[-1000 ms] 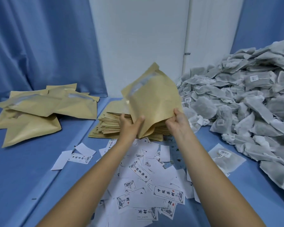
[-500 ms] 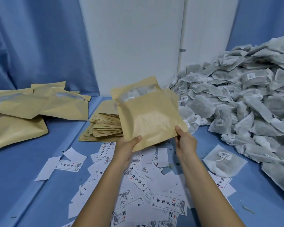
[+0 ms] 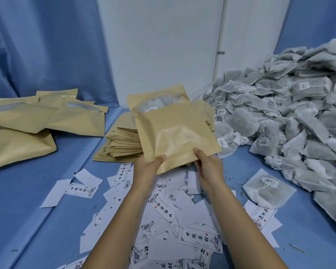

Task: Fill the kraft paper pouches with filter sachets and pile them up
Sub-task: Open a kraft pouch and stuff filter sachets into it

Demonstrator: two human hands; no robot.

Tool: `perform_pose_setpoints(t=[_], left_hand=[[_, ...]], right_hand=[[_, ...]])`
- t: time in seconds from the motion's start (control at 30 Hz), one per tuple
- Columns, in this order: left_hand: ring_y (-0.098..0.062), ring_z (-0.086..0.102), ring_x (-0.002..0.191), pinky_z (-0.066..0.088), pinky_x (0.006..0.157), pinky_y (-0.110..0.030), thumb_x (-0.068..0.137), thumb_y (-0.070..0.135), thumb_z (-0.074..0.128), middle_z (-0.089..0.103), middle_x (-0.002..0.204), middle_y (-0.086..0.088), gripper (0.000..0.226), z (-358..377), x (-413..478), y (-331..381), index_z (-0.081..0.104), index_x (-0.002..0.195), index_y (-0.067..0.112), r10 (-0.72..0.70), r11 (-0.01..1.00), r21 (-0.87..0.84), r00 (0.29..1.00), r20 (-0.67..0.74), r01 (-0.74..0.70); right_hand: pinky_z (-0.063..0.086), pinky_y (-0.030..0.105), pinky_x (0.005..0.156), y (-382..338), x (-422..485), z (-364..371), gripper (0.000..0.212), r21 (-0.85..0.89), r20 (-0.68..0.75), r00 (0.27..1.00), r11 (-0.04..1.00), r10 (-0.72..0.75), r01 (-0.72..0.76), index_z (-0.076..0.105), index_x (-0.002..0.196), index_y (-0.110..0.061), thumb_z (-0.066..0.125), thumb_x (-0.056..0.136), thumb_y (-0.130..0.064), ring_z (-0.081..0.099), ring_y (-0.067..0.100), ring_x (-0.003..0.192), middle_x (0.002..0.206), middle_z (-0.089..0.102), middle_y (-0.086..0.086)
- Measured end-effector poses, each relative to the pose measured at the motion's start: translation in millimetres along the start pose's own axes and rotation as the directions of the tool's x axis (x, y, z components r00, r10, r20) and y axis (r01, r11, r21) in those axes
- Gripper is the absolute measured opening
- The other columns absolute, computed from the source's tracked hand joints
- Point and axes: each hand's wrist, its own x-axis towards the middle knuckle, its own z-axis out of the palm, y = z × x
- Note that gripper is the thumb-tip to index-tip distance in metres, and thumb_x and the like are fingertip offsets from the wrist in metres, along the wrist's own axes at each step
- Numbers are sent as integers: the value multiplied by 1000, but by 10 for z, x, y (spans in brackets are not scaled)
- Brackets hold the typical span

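Loose printed labels (image 3: 163,208) litter the near middle of the blue worktop (image 3: 37,220). Just beyond them the left hand (image 3: 149,167) and right hand (image 3: 208,167) each grip the lower edge of one kraft pouch (image 3: 175,133) with curled fingers, holding it tilted off the surface, a sachet showing through its clear top strip. Behind it lies a stack of flat pouches (image 3: 120,142); filled pouches (image 3: 27,117) are heaped toward the far left edge, and loose filter sachets (image 3: 289,113) mound along the right edge.
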Motion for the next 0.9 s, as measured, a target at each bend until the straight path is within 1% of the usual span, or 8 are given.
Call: perform_pose_setpoints(t=[0.17,0.27,0.33,0.43,0.57,0.63,0.73,0.9], left_hand=[[-26,68,97,52,89,-40,80,-2,72,73,98,-8,23,21,-2,-16,68,98,13,25,999,42,1000,2,-25],[-21,69,90,53,76,-29,80,3,74,73,93,-3,23,30,-2,-42,69,100,12,52,993,109,998,-30,-49],[-22,69,90,53,78,-31,79,4,75,74,94,-5,23,37,7,-45,68,99,13,60,991,118,998,-35,-56],[-19,70,87,53,77,-30,80,5,75,74,94,-4,23,48,-2,-34,68,101,12,67,990,129,998,-20,-64],[-8,69,80,51,65,-18,81,6,74,74,88,4,21,59,-39,-34,69,99,15,80,983,170,997,-14,-76],[-12,70,82,53,64,-19,81,5,73,74,90,1,20,61,-44,-27,69,99,14,70,989,132,997,-16,-67],[-11,71,79,50,59,-14,81,8,74,75,86,3,18,59,-43,-33,69,96,16,97,981,167,995,-11,-94],[-10,70,84,53,72,-23,80,16,77,75,92,3,21,11,-32,-22,68,99,20,-4,963,267,992,124,-30]], right_hand=[[54,27,74,38,-20,-21,5,-104,-45,997,993,-64,59,70,80,-7,71,83,-4,65,21,82,87,71,6],[53,27,73,52,-25,-28,3,-64,-20,1000,998,-16,14,68,87,-4,70,84,-5,64,22,82,92,70,9],[55,31,77,60,-65,18,4,-64,33,999,998,17,-15,68,87,-3,70,84,-4,65,23,79,90,70,10],[56,25,68,78,-124,56,8,-118,41,999,993,16,-11,68,76,-6,72,83,-3,67,22,75,81,72,8],[57,31,78,85,-151,37,13,-74,20,1000,997,11,-9,69,95,6,69,84,-1,68,28,88,99,71,18],[57,28,71,98,-181,52,9,-92,59,997,995,47,-41,69,84,4,71,84,-4,67,24,78,86,71,14],[46,19,50,144,-219,82,38,-178,120,989,982,84,-62,54,49,-13,76,81,-10,54,11,47,50,57,-1],[46,24,57,129,-195,71,46,-182,39,999,983,5,3,55,41,-22,78,78,-10,58,12,51,49,60,-5]])
